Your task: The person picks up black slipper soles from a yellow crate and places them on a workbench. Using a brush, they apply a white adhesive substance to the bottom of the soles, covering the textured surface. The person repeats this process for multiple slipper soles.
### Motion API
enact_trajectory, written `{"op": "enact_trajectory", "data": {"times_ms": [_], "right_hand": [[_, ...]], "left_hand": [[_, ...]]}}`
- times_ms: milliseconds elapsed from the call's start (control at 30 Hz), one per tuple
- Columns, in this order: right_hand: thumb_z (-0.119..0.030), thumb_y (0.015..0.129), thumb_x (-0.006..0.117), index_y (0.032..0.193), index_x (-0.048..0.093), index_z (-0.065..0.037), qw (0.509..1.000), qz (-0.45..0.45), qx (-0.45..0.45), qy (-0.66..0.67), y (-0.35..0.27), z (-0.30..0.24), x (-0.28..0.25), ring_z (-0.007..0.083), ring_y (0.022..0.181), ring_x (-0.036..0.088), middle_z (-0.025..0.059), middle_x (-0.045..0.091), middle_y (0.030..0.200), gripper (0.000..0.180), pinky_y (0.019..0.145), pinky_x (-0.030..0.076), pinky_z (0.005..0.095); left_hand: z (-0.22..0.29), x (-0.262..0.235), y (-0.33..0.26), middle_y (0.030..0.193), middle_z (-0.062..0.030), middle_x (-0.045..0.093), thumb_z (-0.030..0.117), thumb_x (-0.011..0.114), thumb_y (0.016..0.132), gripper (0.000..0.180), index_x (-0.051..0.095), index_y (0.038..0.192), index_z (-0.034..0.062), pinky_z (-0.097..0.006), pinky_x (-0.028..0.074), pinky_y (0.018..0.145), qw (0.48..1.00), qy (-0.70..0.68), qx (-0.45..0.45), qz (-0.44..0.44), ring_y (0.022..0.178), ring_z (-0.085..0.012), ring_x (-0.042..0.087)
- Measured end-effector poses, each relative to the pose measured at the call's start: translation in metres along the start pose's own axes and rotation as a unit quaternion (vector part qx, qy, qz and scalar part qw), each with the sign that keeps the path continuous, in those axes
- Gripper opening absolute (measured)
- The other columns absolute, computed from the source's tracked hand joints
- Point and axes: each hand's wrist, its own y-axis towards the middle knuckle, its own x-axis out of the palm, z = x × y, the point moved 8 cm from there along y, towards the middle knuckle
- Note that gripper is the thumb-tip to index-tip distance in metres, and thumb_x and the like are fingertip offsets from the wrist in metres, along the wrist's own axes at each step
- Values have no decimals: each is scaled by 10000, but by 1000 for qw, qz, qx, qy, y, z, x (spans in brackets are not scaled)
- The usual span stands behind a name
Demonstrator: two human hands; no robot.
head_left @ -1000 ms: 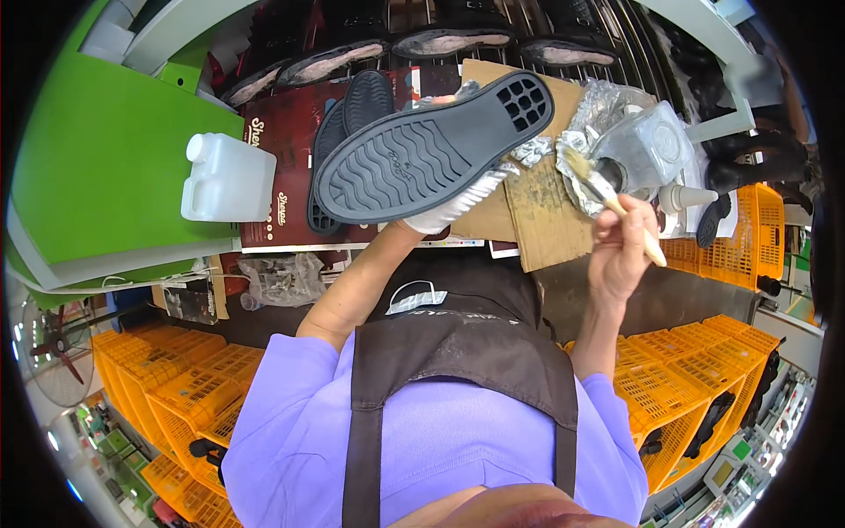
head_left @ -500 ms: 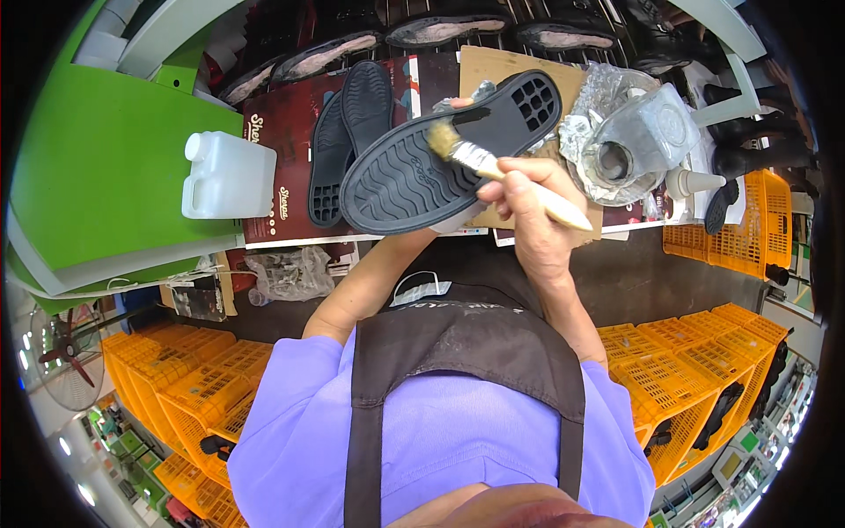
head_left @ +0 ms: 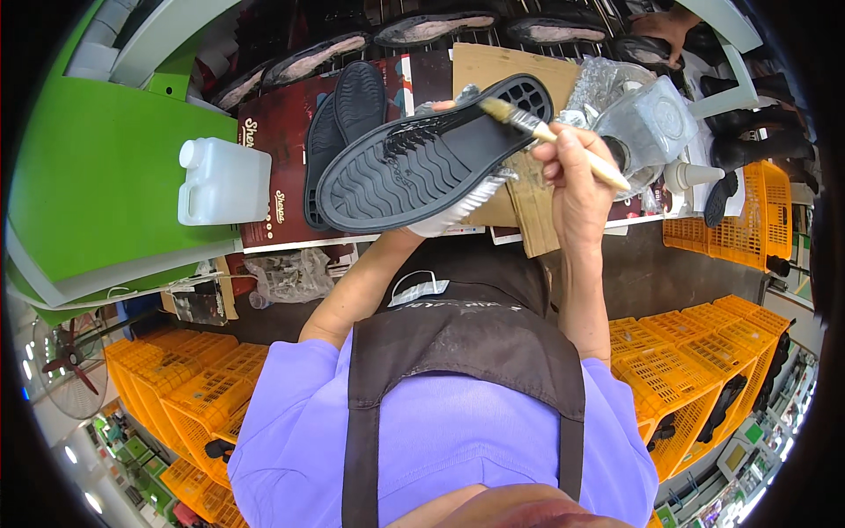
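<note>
While my left hand (head_left: pixel 440 224) grips a dark shoe (head_left: pixel 431 158) from beneath, sole up above the surface (head_left: pixel 519 202), my right hand (head_left: pixel 572 176) is closed around a paintbrush (head_left: pixel 554 141). Its bristles touch the sole's heel end. A white jug (head_left: pixel 220 180) stands well apart to the left.

1. A right hand (head_left: pixel 572 180) grips a paintbrush (head_left: pixel 550 139), bristles touching a black shoe sole (head_left: pixel 422 163) held tread-up.
2. The left hand (head_left: pixel 440 224) supports the sole from beneath, mostly hidden.
3. A white plastic jug (head_left: pixel 222 183) stands nearby; yellow crates (head_left: pixel 682 352) sit below the bench.
</note>
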Motion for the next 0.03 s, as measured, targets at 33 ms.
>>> {"op": "enact_trajectory", "data": {"times_ms": [33], "right_hand": [[-130, 881, 588, 964, 618, 24, 1000, 12, -6, -9, 3, 2, -6, 61, 591, 524, 82, 659, 744, 178, 548, 425, 183]], "left_hand": [[-1, 1, 0, 1205, -97, 524, 16, 754, 703, 709, 347, 1283, 46, -318, 428, 953, 1000, -1, -2, -2, 1077, -173, 544]]}}
